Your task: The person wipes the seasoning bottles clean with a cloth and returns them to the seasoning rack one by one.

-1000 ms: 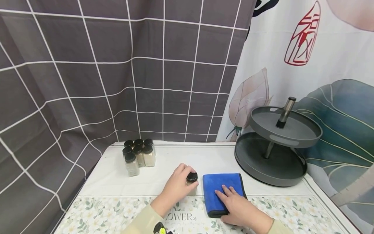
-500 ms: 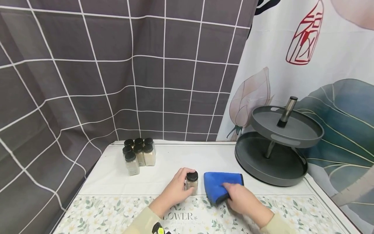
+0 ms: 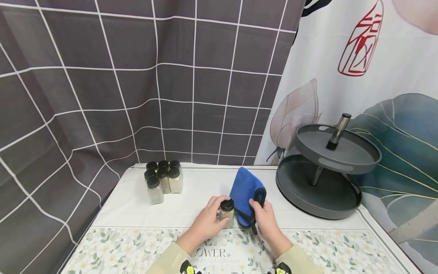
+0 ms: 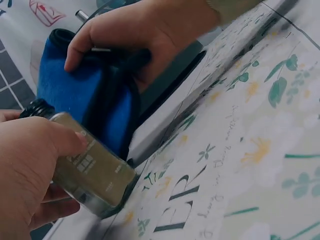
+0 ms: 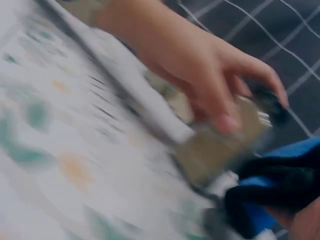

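Observation:
My left hand holds a glass spice jar with a black lid, thumb on its front and fingers behind. In the left wrist view the jar shows pale powder inside and small white print. My right hand grips a folded blue cloth with black edging, raised and hanging right beside the jar. Seen from the right wrist, the cloth is blurred at the lower right, close to the jar.
Several more black-lidded spice jars stand grouped at the table's back left. A two-tier dark grey round tray with a metal post stands at the right. A floral mat covers the front of the table; a grid-patterned curtain hangs behind.
The right hand, flat on the folded cloth earlier, has gripped it, lifted it and brought it left beside the jar. The left hand has stayed on the jar.

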A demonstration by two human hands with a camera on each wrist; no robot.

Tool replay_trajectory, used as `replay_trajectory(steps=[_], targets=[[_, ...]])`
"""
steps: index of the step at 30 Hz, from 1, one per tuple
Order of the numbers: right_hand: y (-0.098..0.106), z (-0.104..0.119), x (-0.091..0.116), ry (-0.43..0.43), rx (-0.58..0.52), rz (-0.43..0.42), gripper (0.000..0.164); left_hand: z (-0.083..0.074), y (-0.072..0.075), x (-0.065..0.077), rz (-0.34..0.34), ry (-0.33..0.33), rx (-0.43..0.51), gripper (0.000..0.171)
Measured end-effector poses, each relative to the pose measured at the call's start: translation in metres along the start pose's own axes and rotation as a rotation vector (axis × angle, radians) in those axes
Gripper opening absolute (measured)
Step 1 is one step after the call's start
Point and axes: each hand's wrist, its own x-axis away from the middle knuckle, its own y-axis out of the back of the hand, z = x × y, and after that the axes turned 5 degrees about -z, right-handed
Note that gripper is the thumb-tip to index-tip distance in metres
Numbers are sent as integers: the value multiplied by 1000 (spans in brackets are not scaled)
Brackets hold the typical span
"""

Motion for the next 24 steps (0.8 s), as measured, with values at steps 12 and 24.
replay_trajectory(steps=[12,24], targets=[[-23,-33,24,15,44,72,47,18,-7,6,51,94,56,47],[-25,-33,28,165,145,-1,32,21,-12,7,9,110,112,49]])
